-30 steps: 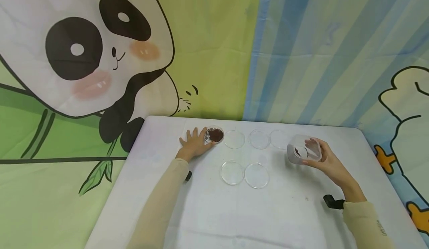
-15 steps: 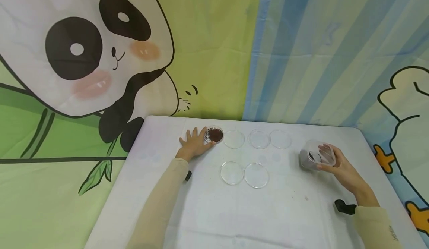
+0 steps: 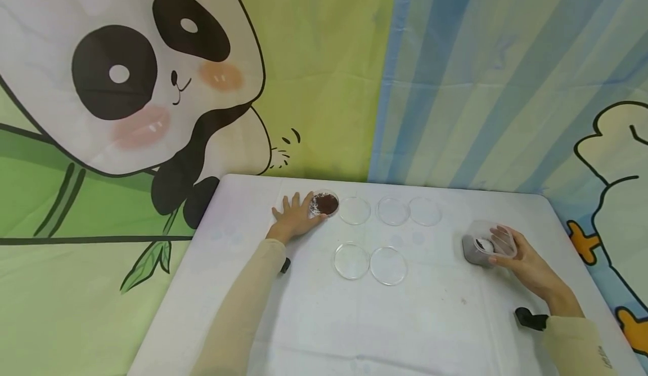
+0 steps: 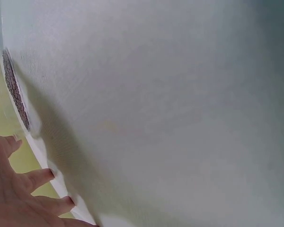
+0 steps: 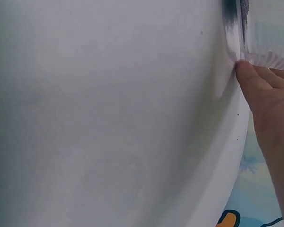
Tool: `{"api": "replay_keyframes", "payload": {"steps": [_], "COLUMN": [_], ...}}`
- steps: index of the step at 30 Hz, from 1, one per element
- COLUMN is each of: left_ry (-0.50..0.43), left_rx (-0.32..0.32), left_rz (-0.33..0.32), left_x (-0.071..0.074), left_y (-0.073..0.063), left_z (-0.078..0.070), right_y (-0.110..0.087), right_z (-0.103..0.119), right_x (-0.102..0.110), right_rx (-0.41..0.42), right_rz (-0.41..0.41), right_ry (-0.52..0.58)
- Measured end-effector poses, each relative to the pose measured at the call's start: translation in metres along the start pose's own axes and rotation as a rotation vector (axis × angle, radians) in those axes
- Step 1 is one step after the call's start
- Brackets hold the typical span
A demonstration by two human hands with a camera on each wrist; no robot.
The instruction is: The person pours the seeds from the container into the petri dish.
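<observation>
A round clear petri dish (image 3: 326, 204) near the table's far edge holds dark brown grains, with white bits at its left side. My left hand (image 3: 295, 218) lies spread on the table, thumb and index finger touching the dish's rim. In the left wrist view the grains (image 4: 15, 90) form a dark layer inside the clear wall. On the right, my right hand (image 3: 531, 269) grips a clear plastic box (image 3: 476, 250) by its near right side. Inside the box shows a white patch with dark marks. The right wrist view catches only part of the box (image 5: 270, 28).
To the right of the filled dish, clear round dishes or lids (image 3: 355, 211) form a row. Two more (image 3: 388, 265) lie nearer, side by side. Small dark specks (image 3: 463, 301) dot the white table (image 3: 405, 331). A printed cloth (image 3: 324, 72) hangs behind.
My right hand has carried the clear box rightward and nearer to me, away from the row of dishes. The left hand stays at the filled dish.
</observation>
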State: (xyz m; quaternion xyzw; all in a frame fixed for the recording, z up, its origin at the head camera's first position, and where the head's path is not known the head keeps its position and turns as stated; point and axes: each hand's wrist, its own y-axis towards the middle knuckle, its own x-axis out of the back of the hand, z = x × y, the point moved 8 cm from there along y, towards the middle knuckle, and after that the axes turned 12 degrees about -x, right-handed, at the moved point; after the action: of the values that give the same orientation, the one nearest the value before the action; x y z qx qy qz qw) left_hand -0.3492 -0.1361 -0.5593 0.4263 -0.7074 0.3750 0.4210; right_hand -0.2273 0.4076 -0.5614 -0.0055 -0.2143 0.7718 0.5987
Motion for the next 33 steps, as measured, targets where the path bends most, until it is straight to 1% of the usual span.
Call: {"api": "replay_keyframes", "payload": {"steps": [4, 10, 13, 17, 20, 23, 26, 30, 33], "left_ry": [-0.003, -0.008, -0.008, -0.013, -0.014, -0.013, -0.011, -0.005, 0.000], "left_rx": [0.001, 0.002, 0.004, 0.007, 0.004, 0.003, 0.005, 0.003, -0.001], "left_rz": [-0.004, -0.012, -0.014, -0.009, -0.006, -0.004, -0.001, -0.006, -0.014], "left_x": [-0.001, -0.002, -0.003, -0.004, -0.005, -0.005, -0.004, -0.004, -0.003], "left_y": [0.001, 0.001, 0.001, 0.001, 0.001, 0.002, 0.002, 0.001, 0.001], "left_z": [0.001, 0.001, 0.001, 0.002, 0.002, 0.002, 0.003, 0.002, 0.001], "right_y": [-0.001, 0.000, -0.001, -0.003, -0.006, -0.008, -0.011, -0.014, -0.015], "right_z": [-0.004, -0.007, -0.007, -0.004, 0.003, 0.011, 0.023, 0.044, 0.063], "right_x": [0.003, 0.005, 0.006, 0.008, 0.011, 0.015, 0.016, 0.015, 0.011], "right_rx": [-0.023, -0.062, -0.095, -0.127, -0.117, -0.098, -0.086, -0.067, -0.039], "right_rz": [0.000, 0.005, -0.008, -0.030, -0.046, -0.078, -0.113, -0.170, -0.207], "right_ry": [-0.008, 0.029, -0.008, -0.094, -0.129, -0.164, -0.221, -0.292, -0.316]}}
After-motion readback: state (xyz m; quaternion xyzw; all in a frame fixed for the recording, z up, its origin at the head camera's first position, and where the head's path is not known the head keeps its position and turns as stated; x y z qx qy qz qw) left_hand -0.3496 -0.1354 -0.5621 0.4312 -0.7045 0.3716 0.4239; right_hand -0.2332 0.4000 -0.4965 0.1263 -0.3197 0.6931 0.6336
